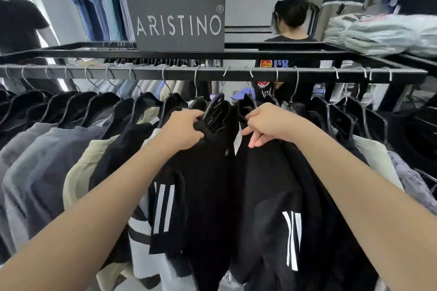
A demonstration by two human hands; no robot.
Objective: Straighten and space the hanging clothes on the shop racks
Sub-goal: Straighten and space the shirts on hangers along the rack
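A black rail (pixel 212 74) runs across the view with many shirts on black hangers. In the middle hang two black shirts with white stripes on the sleeves. My left hand (pixel 183 129) grips the shoulder of the left black shirt (pixel 201 184) near its collar. My right hand (pixel 269 125) holds the shoulder of the right black shirt (pixel 267 184), fingers curled beside a white price tag (pixel 238 140). Grey and cream shirts (pixel 47 149) hang to the left, closely packed; black and pale shirts (pixel 369 130) hang to the right.
A dark ARISTINO sign (pixel 178 23) stands on the rack's top frame. Folded pale clothes (pixel 383 35) lie on the top at the right. A person in a white cap (pixel 292 19) stands behind the rack; another person in black (pixel 19 23) is at the left. Shirts hang on the back wall.
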